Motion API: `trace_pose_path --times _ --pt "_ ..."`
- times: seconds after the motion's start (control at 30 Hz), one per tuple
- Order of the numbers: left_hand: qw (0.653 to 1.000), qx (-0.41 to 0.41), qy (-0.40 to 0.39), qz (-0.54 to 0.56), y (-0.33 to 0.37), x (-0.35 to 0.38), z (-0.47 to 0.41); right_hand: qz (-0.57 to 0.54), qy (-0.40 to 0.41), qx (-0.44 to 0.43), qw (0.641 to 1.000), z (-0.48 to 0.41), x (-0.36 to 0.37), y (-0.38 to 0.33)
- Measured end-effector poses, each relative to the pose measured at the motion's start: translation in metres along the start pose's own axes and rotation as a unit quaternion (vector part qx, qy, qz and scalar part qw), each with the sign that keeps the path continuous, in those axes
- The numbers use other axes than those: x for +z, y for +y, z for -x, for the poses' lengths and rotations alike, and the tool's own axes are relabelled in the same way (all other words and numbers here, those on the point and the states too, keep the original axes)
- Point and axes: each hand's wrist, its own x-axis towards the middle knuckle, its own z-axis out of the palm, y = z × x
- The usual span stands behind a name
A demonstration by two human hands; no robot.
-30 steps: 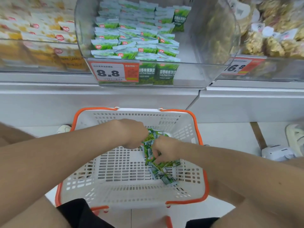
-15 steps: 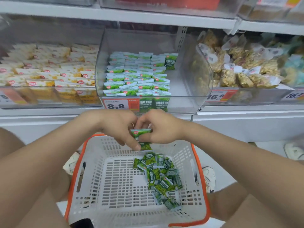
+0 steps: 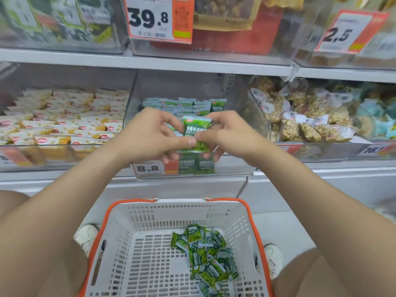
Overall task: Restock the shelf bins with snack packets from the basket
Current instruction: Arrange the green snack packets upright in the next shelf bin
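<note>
My left hand and my right hand together pinch a small stack of green snack packets, held upright in front of the clear shelf bin. That bin holds rows of the same green packets and carries an 8.8 price tag. Below, between my knees, a white basket with an orange rim stands on the floor. Several loose green packets lie in a heap at its right side.
A bin of white and yellow packets sits to the left, and a bin of bagged nut snacks to the right. A shelf above holds more clear bins with price tags. My shoes flank the basket.
Both hands have risen from the basket with green packets and now hold them up at the front of the green-packet bin. The camera has tilted up toward the shelves.
</note>
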Motion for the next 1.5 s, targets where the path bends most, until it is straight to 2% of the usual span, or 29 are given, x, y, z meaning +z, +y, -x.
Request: trace_pose_path --times 0.07,0.1,0.13,0.2,0.33,0.43,0.53,0.67,0.83,1.03,1.3,1.4,1.5 --pt "0.988 0.068 0.086 -0.108 -0.009 0.002 -0.011 0.036 0.083 0.002 0.996 -0.022 -0.011 0.007" --pt "0.974 0.096 0.118 -0.165 -0.014 0.004 -0.017 0.098 0.132 0.004 0.986 -0.033 -0.016 0.013" --pt "0.963 0.113 0.132 -0.205 -0.018 0.006 -0.023 0.185 0.177 0.006 0.967 -0.043 -0.021 0.019" --pt "0.95 0.138 0.108 -0.259 -0.028 0.012 -0.036 0.321 0.224 0.016 0.92 -0.059 -0.026 0.028" --pt "0.926 0.156 0.036 -0.343 -0.039 0.024 -0.057 0.421 0.216 0.07 0.878 -0.093 -0.031 0.036" --pt "0.927 0.142 0.019 -0.346 -0.044 0.028 -0.068 0.457 0.2 0.077 0.863 -0.125 -0.035 0.049" --pt "0.934 0.088 -0.016 -0.345 -0.047 0.03 -0.073 0.496 0.163 0.118 0.845 -0.156 -0.037 0.059" --pt "0.933 0.023 -0.08 -0.351 -0.051 0.032 -0.076 0.502 0.16 0.128 0.84 -0.182 -0.038 0.067" --pt "0.929 0.028 -0.087 -0.359 -0.051 0.029 -0.074 0.5 0.209 0.123 0.832 -0.186 -0.041 0.072" --pt "0.924 0.029 -0.09 -0.369 -0.05 0.026 -0.07 0.409 0.202 0.109 0.883 -0.182 -0.039 0.071" --pt "0.922 0.025 -0.095 -0.375 -0.045 0.026 -0.068 0.504 0.219 0.127 0.826 -0.171 -0.036 0.058" --pt "0.936 0.002 -0.09 -0.34 -0.04 0.022 -0.065 0.466 0.232 0.099 0.848 -0.158 -0.034 0.044" --pt "0.933 -0.001 -0.05 -0.357 -0.037 0.012 -0.061 0.314 0.224 0.102 0.917 -0.146 -0.02 0.037"
